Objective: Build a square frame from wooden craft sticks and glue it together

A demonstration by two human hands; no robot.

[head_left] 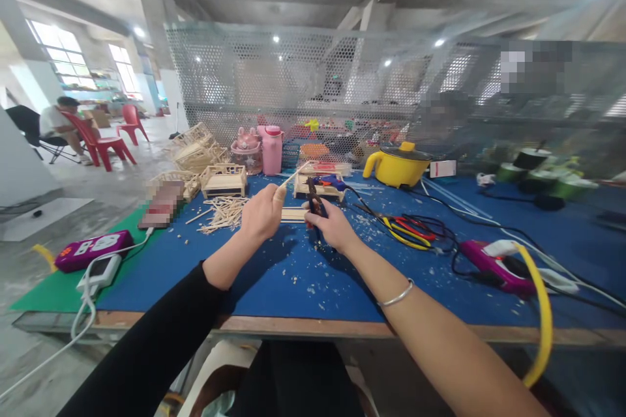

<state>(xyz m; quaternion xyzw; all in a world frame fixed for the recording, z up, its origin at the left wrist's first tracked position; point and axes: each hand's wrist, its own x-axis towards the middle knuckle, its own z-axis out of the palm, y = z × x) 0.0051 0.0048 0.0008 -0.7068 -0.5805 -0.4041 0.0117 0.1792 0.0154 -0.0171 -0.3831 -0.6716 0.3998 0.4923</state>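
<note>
Above the blue surface (352,300), the left hand (261,214) pinches a wooden stick (294,176) slanting far and right; the right hand (335,228) grips dark pliers (312,190) right of the stick, jaws pointing far.

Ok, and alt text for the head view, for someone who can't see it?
Over a blue tabletop, a person's left hand holds up a thin wooden piece while the right hand grips dark pliers. Nearby lie a pile of loose sticks and small wooden frames, with a yellow pot further back, to the right.
</note>
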